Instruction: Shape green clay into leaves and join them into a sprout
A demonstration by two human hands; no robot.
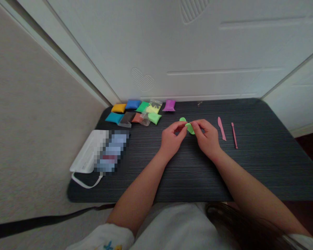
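Note:
Between both hands is a flattened piece of light green modelling clay [190,128]. My left hand [172,136] pinches its left edge with thumb and fingertips. From the other side my right hand [206,136] grips the same piece, thumb and fingers pressed together on it. A second small light green clay piece [182,119] shows just behind my left fingertips; whether it joins the held piece I cannot tell. To the right of my right hand lie a pink plastic knife [221,128] and a thin pink modelling stick [234,135].
Several clay packets, among them a purple one [169,105], a blue one [133,104] and an opened light green one [154,118], lie along the back left of the black table [261,166]. A white power bank [90,152] is cabled to a blurred phone [113,151]. A white panel [198,52] rises behind.

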